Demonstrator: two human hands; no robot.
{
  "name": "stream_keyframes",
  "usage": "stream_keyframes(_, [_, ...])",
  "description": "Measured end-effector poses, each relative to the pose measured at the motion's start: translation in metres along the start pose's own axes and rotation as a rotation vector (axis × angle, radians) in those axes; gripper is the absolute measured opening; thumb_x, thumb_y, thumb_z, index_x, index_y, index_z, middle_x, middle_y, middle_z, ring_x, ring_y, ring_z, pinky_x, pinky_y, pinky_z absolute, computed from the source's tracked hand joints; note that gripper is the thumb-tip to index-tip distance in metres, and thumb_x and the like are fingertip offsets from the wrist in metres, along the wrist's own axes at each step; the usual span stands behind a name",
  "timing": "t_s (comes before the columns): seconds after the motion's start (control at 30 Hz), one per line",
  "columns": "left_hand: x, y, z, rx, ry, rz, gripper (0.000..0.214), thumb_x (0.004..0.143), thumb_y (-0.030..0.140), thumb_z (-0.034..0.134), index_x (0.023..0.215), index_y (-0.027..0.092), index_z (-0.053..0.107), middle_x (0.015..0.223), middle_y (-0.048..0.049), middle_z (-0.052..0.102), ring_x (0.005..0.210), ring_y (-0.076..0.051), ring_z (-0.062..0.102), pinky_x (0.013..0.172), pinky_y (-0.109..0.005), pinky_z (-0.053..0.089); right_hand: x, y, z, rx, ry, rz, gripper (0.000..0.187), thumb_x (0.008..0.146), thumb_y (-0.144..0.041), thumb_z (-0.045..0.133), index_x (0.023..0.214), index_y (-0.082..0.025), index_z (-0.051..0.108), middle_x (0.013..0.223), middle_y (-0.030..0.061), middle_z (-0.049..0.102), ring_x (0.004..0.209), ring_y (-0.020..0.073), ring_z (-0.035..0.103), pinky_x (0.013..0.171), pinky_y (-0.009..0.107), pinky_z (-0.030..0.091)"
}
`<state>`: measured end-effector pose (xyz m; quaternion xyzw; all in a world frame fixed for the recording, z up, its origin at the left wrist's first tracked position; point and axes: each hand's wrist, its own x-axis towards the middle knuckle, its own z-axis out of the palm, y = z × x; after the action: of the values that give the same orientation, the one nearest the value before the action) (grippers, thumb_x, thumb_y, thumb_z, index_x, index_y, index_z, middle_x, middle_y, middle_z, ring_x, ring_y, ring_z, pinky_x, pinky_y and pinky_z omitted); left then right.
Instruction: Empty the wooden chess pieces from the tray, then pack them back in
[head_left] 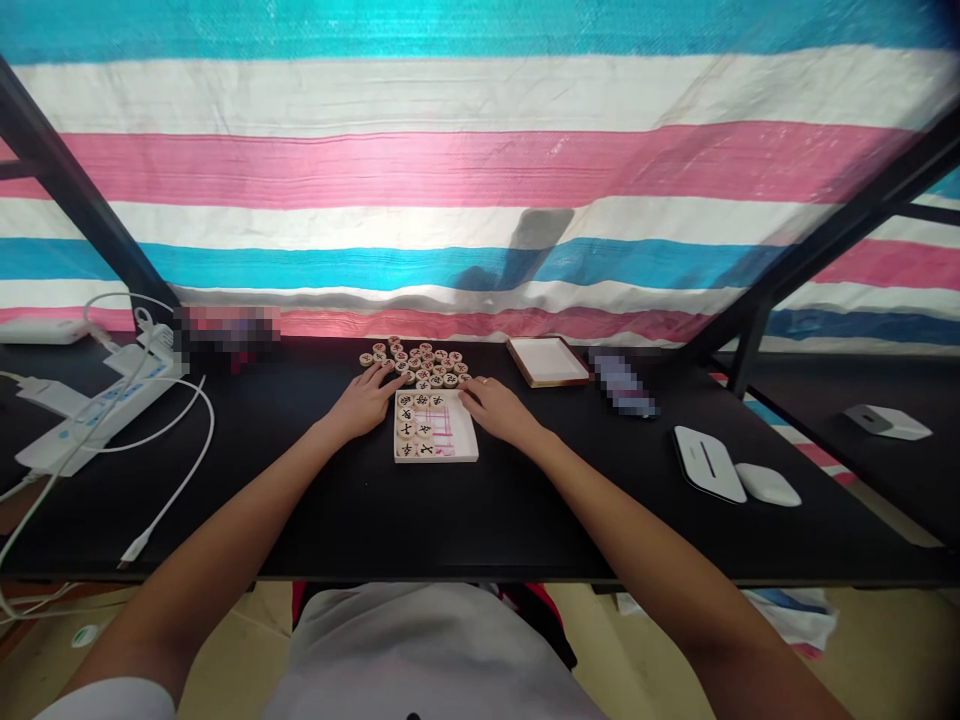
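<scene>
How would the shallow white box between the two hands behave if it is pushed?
The box would probably slide flat rather than tip, being low and wide. Its pieces may shift, since the patterned floor shows beside them.

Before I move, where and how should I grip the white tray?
Probably grip the white tray by its side walls, left hand from the left, right hand from the right: it lies flat, open-topped, walls raised, and the round pieces inside favour keeping it level.

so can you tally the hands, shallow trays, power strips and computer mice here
Hands: 2 (left hand, right hand)
Shallow trays: 2 (near tray, far tray)
Power strip: 1
Computer mouse: 1
Total: 6
</scene>
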<state>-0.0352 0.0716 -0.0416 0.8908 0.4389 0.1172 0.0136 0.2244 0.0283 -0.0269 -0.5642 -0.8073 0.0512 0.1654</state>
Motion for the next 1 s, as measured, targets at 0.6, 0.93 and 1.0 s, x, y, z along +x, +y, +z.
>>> stream_keyframes(0.6, [-0.009,0.013,-0.030,0.207,-0.005,-0.060,0.017,0.090,0.030,0.048,0.094,0.017,0.057,0.093,-0.0070,0.065,0.091,-0.023,0.056,0.075,-0.033,0.042,0.000,0.001,-0.001,0.008,-0.008,-0.006,0.028,0.095,-0.026,0.039,0.108,-0.015,0.062,0.099,0.0090,0.064,0.091,0.0205,0.056,0.085,0.029,0.040])
stream_keyframes(0.93, [-0.012,0.018,-0.028,0.184,0.007,-0.048,0.029,0.090,0.027,0.046,0.115,0.017,0.054,0.103,-0.0073,0.066,0.098,-0.023,0.057,0.084,-0.033,0.043,0.000,0.000,-0.002,0.015,-0.013,0.003,0.026,0.095,-0.025,0.040,0.107,-0.016,0.062,0.100,0.0089,0.064,0.092,0.0197,0.056,0.085,0.028,0.040])
stream_keyframes(1.0, [-0.012,0.018,-0.027,0.179,0.006,-0.046,0.031,0.090,0.027,0.045,0.118,0.016,0.053,0.105,-0.0076,0.066,0.099,-0.023,0.057,0.085,-0.033,0.043,0.000,0.000,-0.003,0.020,-0.008,0.008,0.026,0.095,-0.025,0.040,0.107,-0.016,0.062,0.101,0.0087,0.064,0.093,0.0200,0.056,0.085,0.028,0.039])
